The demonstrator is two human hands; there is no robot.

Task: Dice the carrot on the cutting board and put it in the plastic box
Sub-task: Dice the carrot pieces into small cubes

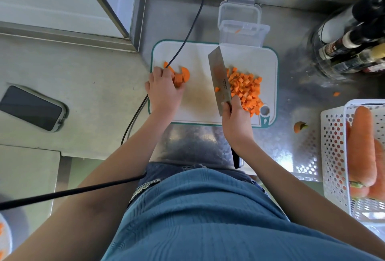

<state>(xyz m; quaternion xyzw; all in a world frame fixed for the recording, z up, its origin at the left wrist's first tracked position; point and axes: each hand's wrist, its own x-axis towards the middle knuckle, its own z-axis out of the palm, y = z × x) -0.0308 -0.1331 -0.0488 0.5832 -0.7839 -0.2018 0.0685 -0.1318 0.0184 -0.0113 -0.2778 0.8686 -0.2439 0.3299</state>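
Right hand (236, 118): fingers curled round the cleaver (219, 80) where handle meets blade; blade rests on the board (200, 102).
Dice (245, 89): heaped on the board just right of the blade, reaching the right hand's knuckles; one cube sticks to the blade.
Left hand (164, 89): fingers bent over the uncut carrot (180, 75) at the board's left edge, holding the pieces together.
Box (242, 26): open, touching the board's far edge, one orange scrap inside.

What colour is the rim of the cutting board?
Teal green, framing the white cutting board; it shows best in the head view, the only view.
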